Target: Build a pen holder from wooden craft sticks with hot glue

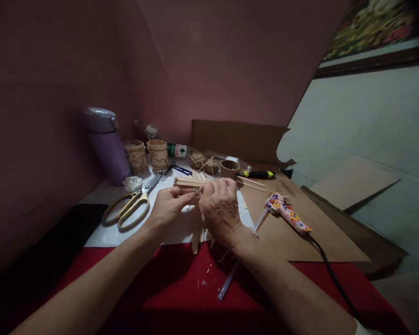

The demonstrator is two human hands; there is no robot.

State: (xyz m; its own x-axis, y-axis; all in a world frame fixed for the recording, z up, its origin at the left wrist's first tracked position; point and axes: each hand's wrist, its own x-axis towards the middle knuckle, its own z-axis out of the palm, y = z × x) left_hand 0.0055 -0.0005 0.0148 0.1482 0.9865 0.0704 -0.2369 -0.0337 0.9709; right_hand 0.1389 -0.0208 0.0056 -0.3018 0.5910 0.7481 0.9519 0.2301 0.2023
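My left hand (pixel 171 204) is closed, thumb and fingers pinched at the left end of a small piece whose details are hard to make out. Against it, my right hand (pixel 220 207) curls with its back to the camera, its fingertips hidden. Flat wooden sticks (pixel 186 183) show just above and between the hands. More wooden sticks (pixel 195 239) lie below them at the edge of the white paper (pixel 176 232). To the left of my left hand rest large gold-handled scissors (pixel 136 207), blades partly apart.
A purple bottle (pixel 110 153), two stick-covered cups (pixel 158 155), twine (pixel 204 163) and a brown cup (pixel 229 168) stand behind. A yellow-black cutter (pixel 260 174) and flowered glue gun (pixel 288 214) with a cord lie on cardboard (pixel 300 246) at right. A glue stick (pixel 228 281) lies in front.
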